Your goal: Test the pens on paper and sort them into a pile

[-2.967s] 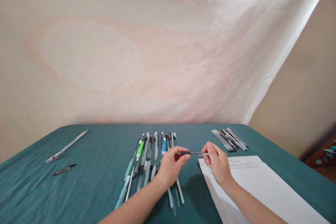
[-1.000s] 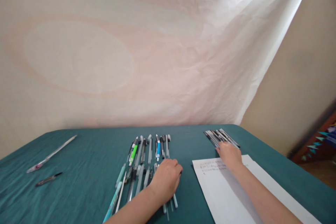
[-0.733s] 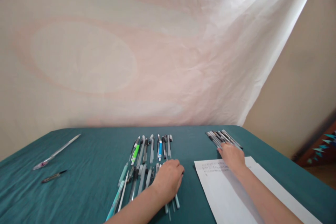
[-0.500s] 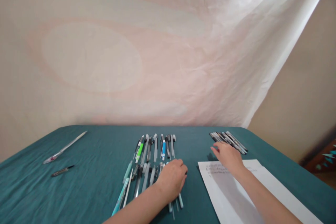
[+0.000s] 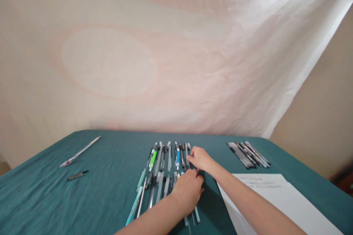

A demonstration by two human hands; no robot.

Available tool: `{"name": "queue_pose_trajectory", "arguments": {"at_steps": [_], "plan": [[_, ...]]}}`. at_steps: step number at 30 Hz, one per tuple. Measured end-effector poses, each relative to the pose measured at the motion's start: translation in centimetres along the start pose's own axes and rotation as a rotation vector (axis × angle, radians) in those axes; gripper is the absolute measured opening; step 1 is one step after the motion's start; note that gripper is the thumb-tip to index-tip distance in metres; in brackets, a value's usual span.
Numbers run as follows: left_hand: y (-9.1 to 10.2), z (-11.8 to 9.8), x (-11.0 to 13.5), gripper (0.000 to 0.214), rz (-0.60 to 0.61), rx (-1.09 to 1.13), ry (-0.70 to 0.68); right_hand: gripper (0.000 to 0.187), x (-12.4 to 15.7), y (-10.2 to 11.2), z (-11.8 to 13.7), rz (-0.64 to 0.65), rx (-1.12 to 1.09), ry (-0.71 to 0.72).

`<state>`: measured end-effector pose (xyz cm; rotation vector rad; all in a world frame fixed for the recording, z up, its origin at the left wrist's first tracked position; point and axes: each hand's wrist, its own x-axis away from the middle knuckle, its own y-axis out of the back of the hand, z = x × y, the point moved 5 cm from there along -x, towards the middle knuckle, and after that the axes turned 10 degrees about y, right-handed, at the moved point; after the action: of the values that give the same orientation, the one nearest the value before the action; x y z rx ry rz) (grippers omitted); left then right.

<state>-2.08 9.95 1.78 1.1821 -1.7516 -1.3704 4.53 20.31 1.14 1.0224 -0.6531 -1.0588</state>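
My left hand (image 5: 189, 188) rests with curled fingers over the front group of pens, covering several of them. Whatever those fingers grip is hidden beneath the hand. Beyond it, my right hand (image 5: 202, 158) reaches left, thumb and fingers slightly apart, beside the right end of the back row. A grey pen (image 5: 186, 154) lies right at its fingertips; I cannot tell whether they touch. That row includes a green-and-white pen (image 5: 153, 158) and a blue-and-white pen (image 5: 178, 157). Nearer me lie a turquoise pen (image 5: 134, 205) and a slim white stick (image 5: 141, 198).
White paper sheets (image 5: 275, 202) with handwriting lie under my right forearm. Behind them is a neat row of dark and grey pens (image 5: 248, 155). On the left are a long white stick-like item (image 5: 79, 151) and a short dark pen (image 5: 77, 175). Green cloth (image 5: 110, 205) covers the table.
My right hand has moved left from beside the far-right pen row to the back row's right end. My left hand stays over the front pens. The view has shifted slightly.
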Motion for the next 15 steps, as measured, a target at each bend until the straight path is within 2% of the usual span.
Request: {"name": "queue_pose_trajectory", "arguments": {"at_steps": [3, 6, 15], "plan": [[0.1, -0.2, 0.1, 0.020, -0.002, -0.018, -0.013, 0.033, -1.4, -1.0, 0.0, 0.069, 0.025, -0.043], [0.2, -0.3, 0.2, 0.021, 0.005, -0.042, -0.007, 0.032, -2.1, -1.5, -0.2, 0.129, 0.039, -0.082], [0.3, -0.4, 0.2, 0.020, -0.010, -0.056, -0.018, 0.027, -1.5, -1.2, -0.9, 0.211, 0.051, -0.119]]}}
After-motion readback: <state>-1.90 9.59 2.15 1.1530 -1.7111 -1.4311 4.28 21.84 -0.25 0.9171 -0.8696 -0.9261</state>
